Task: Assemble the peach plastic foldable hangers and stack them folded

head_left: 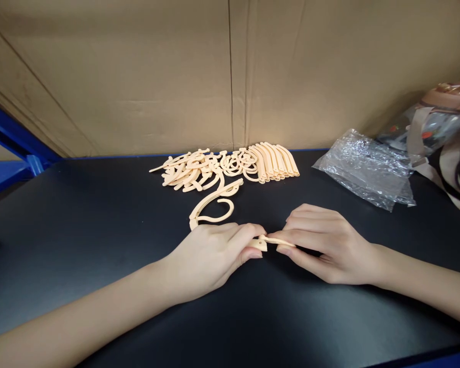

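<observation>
My left hand [218, 258] is closed on a cream curved plastic assembly [207, 203], which arches up behind the fingers and has a hook-shaped piece on it. The assembly's near end, with a small hole, pokes out past the thumb. My right hand [322, 245] pinches a thin cream strip [279, 241] between thumb and forefinger. The strip's left tip meets the holed end. Behind my hands lies a loose pile of cream parts [191, 171], beside a neat stack of curved cream pieces [274, 162].
A crumpled clear plastic bag [368, 168] lies on the black table [99, 220] at the right. Beyond it is a transparent bag with beige straps [419, 133]. Cardboard [157, 76] stands along the back edge, and a blue metal frame [15, 135] is at the left.
</observation>
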A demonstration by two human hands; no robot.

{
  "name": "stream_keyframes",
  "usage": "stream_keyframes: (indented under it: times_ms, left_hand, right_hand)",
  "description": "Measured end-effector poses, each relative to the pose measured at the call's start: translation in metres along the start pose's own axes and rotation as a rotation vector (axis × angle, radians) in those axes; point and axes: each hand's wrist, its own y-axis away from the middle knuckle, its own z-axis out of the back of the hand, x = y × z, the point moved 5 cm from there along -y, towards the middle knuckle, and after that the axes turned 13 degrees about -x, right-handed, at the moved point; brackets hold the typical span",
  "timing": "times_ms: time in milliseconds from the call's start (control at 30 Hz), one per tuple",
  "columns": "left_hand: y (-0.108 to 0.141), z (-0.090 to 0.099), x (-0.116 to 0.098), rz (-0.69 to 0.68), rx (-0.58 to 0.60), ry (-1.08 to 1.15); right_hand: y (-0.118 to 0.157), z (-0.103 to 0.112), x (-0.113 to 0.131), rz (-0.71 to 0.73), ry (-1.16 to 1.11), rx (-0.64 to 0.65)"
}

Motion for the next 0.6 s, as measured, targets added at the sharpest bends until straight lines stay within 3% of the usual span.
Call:
stream_keyframes:
  times_ms: [167,367,600]
  left_hand:
    - [-0.0011,0.0012,-0.0013,-0.003,-0.002,0.004]
    - [-0.0016,0.0034,-0.0017,-0.006,-0.024,-0.013]
    - [-0.0051,0.0048,-0.0069,-0.048,-0.001,-0.018]
  right_hand:
    - [-0.0009,0.0013,0.0014,0.017,0.013,0.001]
    - [-0.0043,0.0008,-0.0012,-0.177,-0.172,0.044]
    - [0.0003,0.0004,0.0047,0.024,0.000,0.018]
